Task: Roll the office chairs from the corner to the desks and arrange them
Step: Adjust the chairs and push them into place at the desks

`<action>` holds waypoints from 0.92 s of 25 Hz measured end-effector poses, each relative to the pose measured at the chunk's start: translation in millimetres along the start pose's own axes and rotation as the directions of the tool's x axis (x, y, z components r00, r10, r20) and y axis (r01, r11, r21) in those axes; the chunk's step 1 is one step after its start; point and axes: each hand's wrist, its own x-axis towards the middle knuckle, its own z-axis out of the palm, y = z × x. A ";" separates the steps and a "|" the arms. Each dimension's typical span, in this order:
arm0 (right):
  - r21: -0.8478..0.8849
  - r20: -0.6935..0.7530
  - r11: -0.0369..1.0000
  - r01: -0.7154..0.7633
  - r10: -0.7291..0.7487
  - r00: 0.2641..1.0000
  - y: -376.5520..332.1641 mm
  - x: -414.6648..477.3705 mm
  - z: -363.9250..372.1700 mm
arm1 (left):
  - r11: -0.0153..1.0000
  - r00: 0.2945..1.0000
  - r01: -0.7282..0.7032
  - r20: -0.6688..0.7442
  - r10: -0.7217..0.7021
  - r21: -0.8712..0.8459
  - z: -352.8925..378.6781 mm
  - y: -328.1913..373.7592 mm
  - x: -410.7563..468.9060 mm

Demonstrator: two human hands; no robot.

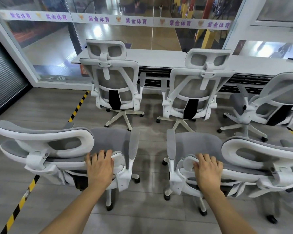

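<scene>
White-framed grey mesh chairs in two rows: left hand (100,168) gripping the top edge of the left chair (61,149), right hand (208,171) curled over the top edge of the right chair (243,154); beyond the fingertips, three more chairs (115,85) parked at the white desk (159,56) along the glass wall (118,31)

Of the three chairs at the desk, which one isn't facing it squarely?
The rightmost chair, cut by the frame edge: it's turned at an angle, while the other two face the desk.
</scene>
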 end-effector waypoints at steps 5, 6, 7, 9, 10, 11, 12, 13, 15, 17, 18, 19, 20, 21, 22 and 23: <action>0.011 -0.003 1.000 0.008 -0.008 1.000 0.2 -1.4 -0.8 | 0.999 1.000 -0.009 -0.020 0.008 -0.041 -0.6 -2.6 0.1; 0.010 -0.004 1.000 0.006 -0.006 1.000 0.1 -1.1 -1.4 | 0.999 1.000 -0.007 -0.022 0.006 -0.049 -1.0 -3.2 -0.1; 0.005 -0.006 1.000 0.002 -0.002 1.000 -0.2 -0.6 -1.5 | 0.998 1.000 -0.006 -0.018 0.005 -0.061 -1.8 -3.7 0.1; -0.004 0.001 1.000 -0.009 0.009 1.000 -2.4 -0.9 -1.7 | 0.996 1.000 -0.014 -0.012 0.013 -0.087 -3.0 -5.6 -0.8; -0.003 0.010 1.000 -0.009 0.009 1.000 -3.4 -0.9 -3.2 | 0.996 1.000 -0.017 -0.008 0.016 -0.091 -3.6 -6.4 -2.1; 0.003 0.015 1.000 -0.004 0.004 1.000 -3.7 -1.2 -6.1 | 0.996 1.000 -0.018 -0.002 0.018 -0.092 -4.8 -7.2 -3.4; 0.011 0.018 1.000 0.002 -0.003 1.000 -3.6 -2.7 -9.1 | 0.995 1.000 -0.020 0.010 0.021 -0.096 -6.3 -8.0 -4.0; 0.017 0.018 1.000 0.011 -0.012 1.000 -3.0 -5.4 -12.3 | 0.994 0.999 -0.021 0.024 0.023 -0.107 -8.9 -8.3 -5.1; 0.022 0.013 1.000 0.015 -0.016 1.000 -3.0 -12.7 -20.8 | 0.990 0.998 -0.044 0.049 0.051 -0.131 -13.7 -6.6 -7.8; 0.053 0.014 0.999 -0.007 0.006 1.000 -8.4 -19.9 -31.3 | 0.981 0.989 -0.123 0.057 0.133 -0.152 -20.4 -1.3 -9.3; 0.075 0.012 0.997 -0.024 0.023 1.000 -12.3 -24.6 -36.6 | 0.969 0.982 -0.167 0.056 0.180 -0.181 -25.5 4.7 -9.9; 0.096 0.006 0.994 -0.048 0.048 0.999 -14.7 -31.4 -43.0 | 0.953 0.973 -0.208 0.053 0.225 -0.221 -31.2 14.4 -12.2; 0.118 -0.006 0.990 -0.072 0.073 0.997 -16.2 -37.6 -50.5 | 0.933 0.962 -0.247 0.047 0.268 -0.261 -37.6 26.6 -15.5; 0.142 -0.021 0.985 -0.095 0.099 0.995 -15.5 -44.4 -58.7 | 0.910 0.949 -0.288 0.036 0.312 -0.299 -44.4 40.9 -19.7; 0.163 -0.029 0.980 -0.117 0.123 0.992 -13.3 -51.8 -66.9 | 0.881 0.934 -0.329 0.024 0.358 -0.341 -50.4 56.9 -24.8; 0.181 -0.027 0.974 -0.134 0.141 0.990 -9.4 -59.1 -74.3 | 0.847 0.916 -0.367 0.007 0.401 -0.384 -57.0 73.2 -30.8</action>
